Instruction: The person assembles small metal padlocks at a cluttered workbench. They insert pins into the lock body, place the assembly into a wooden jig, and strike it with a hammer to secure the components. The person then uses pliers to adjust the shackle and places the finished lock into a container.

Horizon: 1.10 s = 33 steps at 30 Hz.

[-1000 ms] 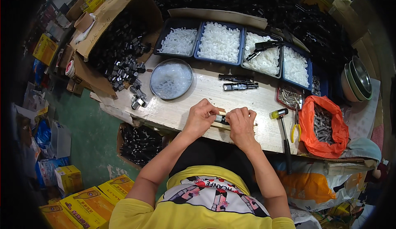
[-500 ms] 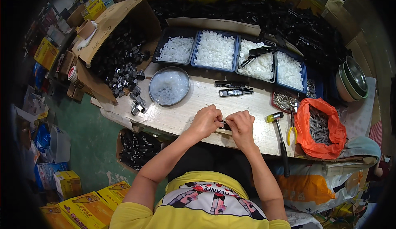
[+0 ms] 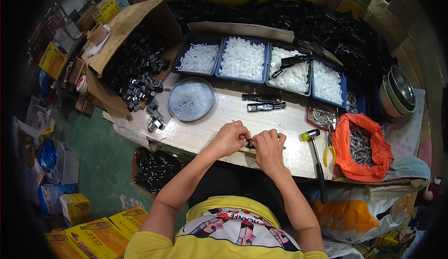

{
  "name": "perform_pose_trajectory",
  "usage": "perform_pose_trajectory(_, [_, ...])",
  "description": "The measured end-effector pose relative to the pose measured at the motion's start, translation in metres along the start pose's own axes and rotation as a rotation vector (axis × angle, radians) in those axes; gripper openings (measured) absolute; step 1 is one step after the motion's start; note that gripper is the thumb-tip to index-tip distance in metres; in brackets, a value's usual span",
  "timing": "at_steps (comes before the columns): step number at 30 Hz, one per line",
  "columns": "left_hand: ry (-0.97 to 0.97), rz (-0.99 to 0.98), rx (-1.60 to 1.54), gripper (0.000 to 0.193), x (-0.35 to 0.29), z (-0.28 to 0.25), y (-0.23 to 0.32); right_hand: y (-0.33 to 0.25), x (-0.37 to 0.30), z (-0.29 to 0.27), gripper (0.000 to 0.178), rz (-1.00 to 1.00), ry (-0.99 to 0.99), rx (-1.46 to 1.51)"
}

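Note:
My left hand (image 3: 230, 139) and my right hand (image 3: 269, 149) meet near the table's front edge. Between their fingertips a small black part (image 3: 249, 144) shows, mostly covered by the fingers. The left fingers pinch at its left end. My right hand is bent over its right end, fingers closed on it. Beneath lies a thin pale strip (image 3: 249, 150) along the edge. Farther back, two long black-and-silver assemblies (image 3: 266, 106) lie side by side on the pale tabletop (image 3: 224, 101).
Bins of white plastic pieces (image 3: 242, 58) line the back; black assemblies rest on one. A round tray (image 3: 191, 98) stands left, near piled black-and-silver parts (image 3: 140, 91). Right are a hammer (image 3: 317, 163), yellow-handled pliers (image 3: 330, 152), a red bin (image 3: 322, 114) and an orange bag (image 3: 343, 147) of metal parts.
My right hand has moved slightly left and turned over the black part, covering more of its right end. My left hand has shifted only slightly.

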State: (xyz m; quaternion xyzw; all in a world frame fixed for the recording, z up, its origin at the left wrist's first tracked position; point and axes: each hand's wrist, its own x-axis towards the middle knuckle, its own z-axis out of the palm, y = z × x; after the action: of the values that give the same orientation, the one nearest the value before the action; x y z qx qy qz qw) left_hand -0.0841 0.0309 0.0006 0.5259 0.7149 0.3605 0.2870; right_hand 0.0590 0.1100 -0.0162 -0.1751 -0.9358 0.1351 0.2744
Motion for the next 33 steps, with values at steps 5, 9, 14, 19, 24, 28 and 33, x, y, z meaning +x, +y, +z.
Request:
perform_pose_trajectory(5, [0.019, 0.056, 0.026, 0.013, -0.0004, 0.0037, -0.0039, -0.0011, -0.0001, 0.0009, 0.012, 0.002, 0.004, 0.011])
perform_pose_trajectory(9, [-0.002, 0.027, -0.002, 0.014, -0.0016, 0.0015, -0.0011, -0.0037, 0.0001, 0.0032, 0.013, 0.004, 0.001, -0.03])
perform_pose_trajectory(14, [0.017, 0.054, -0.002, 0.014, -0.0019, 0.0011, -0.003, -0.0053, -0.0009, 0.0073, 0.014, 0.01, 0.036, -0.049])
perform_pose_trajectory(19, [0.012, 0.033, -0.017, 0.014, -0.0014, 0.0002, -0.0012, -0.0049, -0.0041, 0.0099, 0.016, 0.012, 0.135, -0.067])
perform_pose_trajectory(24, [0.015, 0.025, -0.013, 0.013, -0.0025, 0.0001, -0.0007, -0.0039, -0.0014, 0.0081, 0.018, 0.007, 0.104, -0.037])
perform_pose_trajectory(28, [0.004, 0.036, 0.006, 0.013, -0.0029, -0.0006, 0.0008, -0.0046, -0.0023, 0.0074, 0.018, -0.019, 0.045, -0.039])
perform_pose_trajectory(33, [0.011, 0.034, 0.017, 0.012, -0.0042, 0.0005, 0.0007, -0.0039, 0.0, 0.0047, 0.016, -0.025, -0.028, -0.081])
